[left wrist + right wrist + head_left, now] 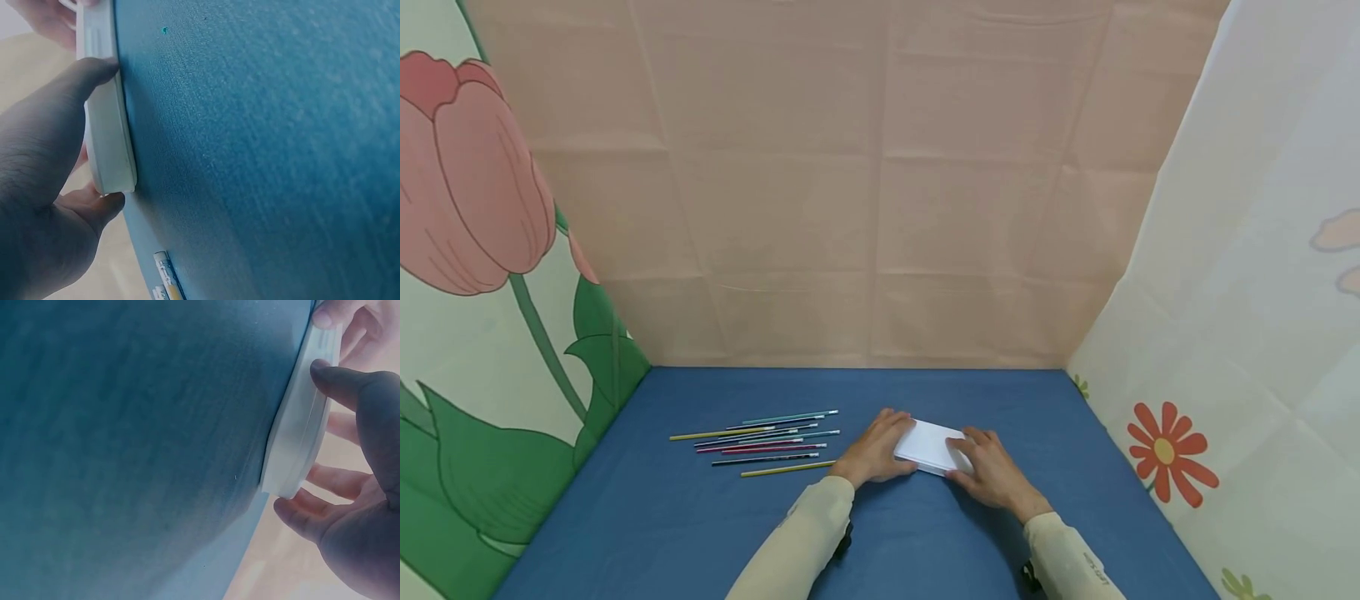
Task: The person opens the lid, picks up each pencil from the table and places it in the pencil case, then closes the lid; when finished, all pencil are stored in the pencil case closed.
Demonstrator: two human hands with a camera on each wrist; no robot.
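A flat white box (929, 444) lies on the blue tabletop between both hands. At its left end, my left hand (877, 447) grips it, thumb on the near side and fingers around the far corner. My right hand (991, 468) holds the right end in a similar way, with some fingers over the top. In the left wrist view, the left thumb presses the long side of the white box (107, 134). The right wrist view shows the right thumb against the side of the white box (292, 434), fingertips at its end. What is inside the box cannot be seen.
Several pencils (767, 447) in yellow, dark, red and teal lie roughly side by side left of the left hand, the nearest yellow one ending close to it. The blue table (715, 533) meets a beige cloth backdrop and patterned side curtains.
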